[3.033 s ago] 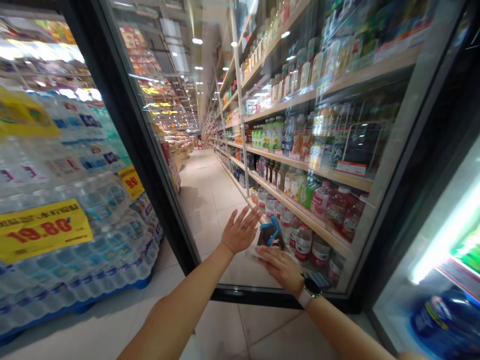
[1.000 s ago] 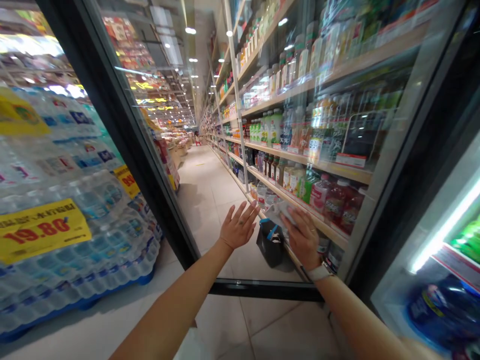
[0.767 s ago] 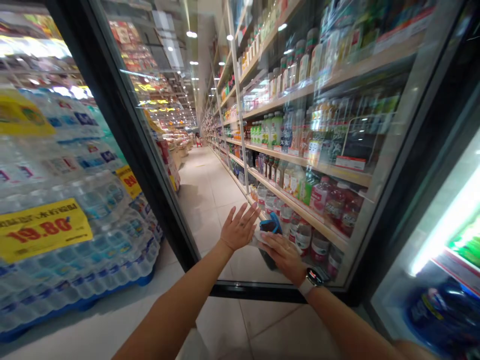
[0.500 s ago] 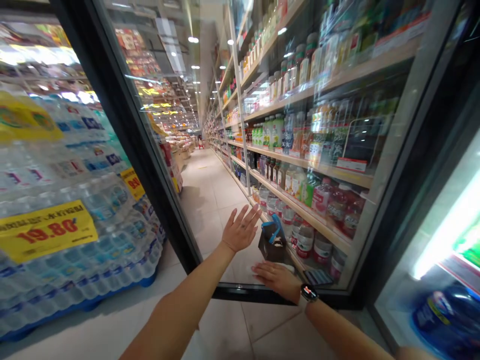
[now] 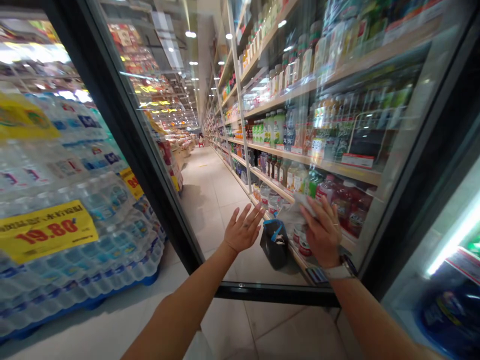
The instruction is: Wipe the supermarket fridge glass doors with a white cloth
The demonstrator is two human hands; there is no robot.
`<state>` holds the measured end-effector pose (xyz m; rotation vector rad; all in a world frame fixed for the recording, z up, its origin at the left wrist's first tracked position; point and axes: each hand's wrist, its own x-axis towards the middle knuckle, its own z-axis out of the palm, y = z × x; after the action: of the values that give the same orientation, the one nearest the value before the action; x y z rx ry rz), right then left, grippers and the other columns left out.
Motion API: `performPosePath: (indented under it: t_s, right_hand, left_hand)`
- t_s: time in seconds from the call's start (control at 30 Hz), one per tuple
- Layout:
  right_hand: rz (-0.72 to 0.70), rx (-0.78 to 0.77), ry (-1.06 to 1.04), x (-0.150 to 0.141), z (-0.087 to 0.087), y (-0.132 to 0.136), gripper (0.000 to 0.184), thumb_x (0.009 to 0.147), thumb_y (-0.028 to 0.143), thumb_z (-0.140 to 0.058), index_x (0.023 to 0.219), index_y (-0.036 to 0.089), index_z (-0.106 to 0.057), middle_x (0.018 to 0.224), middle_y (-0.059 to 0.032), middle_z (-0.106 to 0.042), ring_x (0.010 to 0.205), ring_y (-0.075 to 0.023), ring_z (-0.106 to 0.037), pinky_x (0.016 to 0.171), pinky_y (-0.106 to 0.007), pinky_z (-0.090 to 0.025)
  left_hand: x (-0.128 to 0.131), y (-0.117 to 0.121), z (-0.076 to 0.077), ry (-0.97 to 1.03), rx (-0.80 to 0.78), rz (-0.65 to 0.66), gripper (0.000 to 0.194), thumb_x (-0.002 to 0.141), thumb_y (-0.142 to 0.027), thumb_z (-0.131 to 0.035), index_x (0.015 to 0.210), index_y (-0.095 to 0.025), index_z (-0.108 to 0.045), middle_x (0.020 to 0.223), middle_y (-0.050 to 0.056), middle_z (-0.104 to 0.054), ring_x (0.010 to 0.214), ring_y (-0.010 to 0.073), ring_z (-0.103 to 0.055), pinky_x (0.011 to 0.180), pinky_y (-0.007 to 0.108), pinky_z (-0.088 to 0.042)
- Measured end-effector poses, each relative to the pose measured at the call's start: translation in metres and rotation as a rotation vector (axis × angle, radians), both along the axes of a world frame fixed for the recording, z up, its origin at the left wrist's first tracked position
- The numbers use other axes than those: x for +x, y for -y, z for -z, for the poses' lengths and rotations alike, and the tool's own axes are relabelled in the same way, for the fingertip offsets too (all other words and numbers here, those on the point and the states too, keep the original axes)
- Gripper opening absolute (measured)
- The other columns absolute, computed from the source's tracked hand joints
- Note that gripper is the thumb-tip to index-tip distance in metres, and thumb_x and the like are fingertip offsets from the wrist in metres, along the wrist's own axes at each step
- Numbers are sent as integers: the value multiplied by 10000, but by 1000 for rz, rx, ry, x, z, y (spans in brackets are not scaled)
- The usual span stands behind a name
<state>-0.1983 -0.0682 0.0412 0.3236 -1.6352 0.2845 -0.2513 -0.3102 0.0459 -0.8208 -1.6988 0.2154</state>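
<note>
My left hand (image 5: 244,229) rests with fingers stretched out against the glass door (image 5: 275,294), holding nothing. Pressed to the same pane, farther right, is my right hand (image 5: 323,231), with a pale wiping cloth (image 5: 298,212) under its fingers. The cloth is partly hidden by the hand and blurred. A watch (image 5: 345,267) is on the right wrist. The door has a black frame and stands swung out across the aisle.
Beyond the glass, a dark bag with a blue strap (image 5: 275,245) stands on the floor by shelves of bottled drinks (image 5: 296,175). Stacked water packs (image 5: 93,240) with a yellow price sign (image 5: 48,230) fill the left. A lit cooler (image 5: 450,300) is at right.
My right hand has moved up and to the right across the glass with the cloth. My left hand has stayed nearly in place. The view has shifted slightly.
</note>
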Motion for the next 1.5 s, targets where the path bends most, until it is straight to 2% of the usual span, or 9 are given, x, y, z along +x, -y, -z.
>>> performPosePath:
  t_s: [0.1,0.2,0.5,0.73,0.83,1.03,1.2,1.37,1.5]
  right_hand:
    - [8,-128,-71,-4,-2,-1,528,896,15,-381,1316,288,-550,1381,-42,-537,1348,-259,-411,1120,-529,-342]
    - [-75,-28,11,-6,13,12,519,894,20,-403,1318,280,-550,1347,-46,-570,1298,-235,-479,1103,-465,-396]
    - [-362,436,266,1,96,54,336,945,113,-466,1228,233,-604,1240,-7,-652,1230,-125,-536,1068,-297,-442]
    - [-487,564,399,-2,162,74,273,982,244,-439,1151,240,-653,1121,2,-709,1073,-91,-631,1008,-239,-481]
    - [-500,583,373,-6,151,70,269,986,253,-435,1148,250,-650,1127,21,-707,1110,-78,-612,1036,-234,-453]
    - [-275,497,252,-2,63,28,376,961,112,-411,1275,249,-565,1321,-13,-595,1333,-148,-430,1126,-360,-359]
    - [-43,138,57,3,16,-3,472,911,45,-434,1302,283,-550,1334,-37,-584,1341,-198,-423,1154,-444,-304]
    - [22,-149,-96,-5,7,-7,536,902,32,-368,1364,271,-497,1412,-69,-502,1349,-265,-409,1097,-530,-373]
    - [-55,-46,11,-7,29,15,567,894,34,-401,1401,284,-450,1412,-60,-503,1332,-249,-435,1097,-476,-402]
  left_hand:
    - [0,1,1,20,-9,-2,549,898,-313,-453,1431,-206,-377,1428,61,-459,1424,205,-238,1199,415,-78]
    - [0,1,1,28,-10,7,556,896,-314,-465,1434,-211,-371,1429,66,-457,1421,207,-246,1198,415,-82]
    - [-1,0,1,26,8,5,541,902,-273,-439,1434,-205,-369,1407,59,-485,1414,188,-266,1201,408,-74]
    - [2,0,-1,17,7,-9,540,908,-272,-419,1440,-204,-358,1400,45,-492,1415,180,-264,1203,391,-76]
    - [2,0,-1,30,11,-19,565,901,-274,-432,1453,-210,-330,1405,55,-488,1410,186,-279,1201,391,-82]
    - [0,1,0,26,8,10,575,901,-275,-442,1458,-199,-320,1406,73,-487,1410,194,-280,1197,395,-91]
    - [-1,0,-1,23,13,8,573,898,-270,-447,1454,-191,-329,1409,70,-482,1421,193,-250,1197,398,-89]
    - [-2,0,0,20,4,12,561,888,-272,-462,1435,-191,-369,1405,67,-486,1425,197,-236,1199,403,-87]
    - [-3,1,0,27,8,20,562,890,-277,-462,1436,-188,-366,1396,69,-496,1425,195,-236,1200,409,-82]
